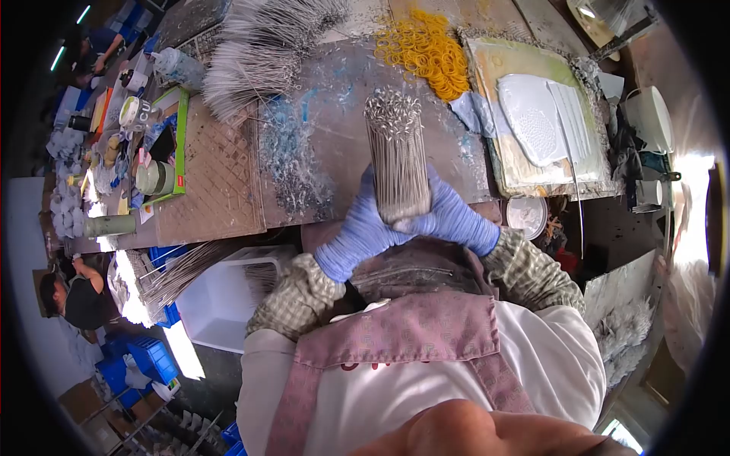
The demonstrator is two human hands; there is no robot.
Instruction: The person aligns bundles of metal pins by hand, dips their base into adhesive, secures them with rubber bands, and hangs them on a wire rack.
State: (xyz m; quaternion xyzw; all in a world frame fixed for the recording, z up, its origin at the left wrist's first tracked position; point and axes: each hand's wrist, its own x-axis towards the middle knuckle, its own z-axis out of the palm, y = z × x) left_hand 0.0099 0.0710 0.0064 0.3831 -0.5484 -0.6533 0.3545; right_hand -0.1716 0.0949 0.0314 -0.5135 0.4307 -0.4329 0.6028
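Both hands, in blue gloves, were on one bundle of thin wires, held in front of the apron over the near edge of the tabletop. Left hand gripped the bundle's left side, right hand its right side and near end; fingers of both clamped on it, some hidden behind the wires. Bundle's far end, with pale, thicker tips, pointed away from the body.

Beyond it: pile of yellow rings, probably rubber bands. Far left: large spread of white-tipped wires. Right of the bundle: a stained board with white paste on it, a thin stick lying across the paste and past the board's near edge. Round white container below the right-hand side. White bin low on the left, more wires inside. Another person was far left, well apart.
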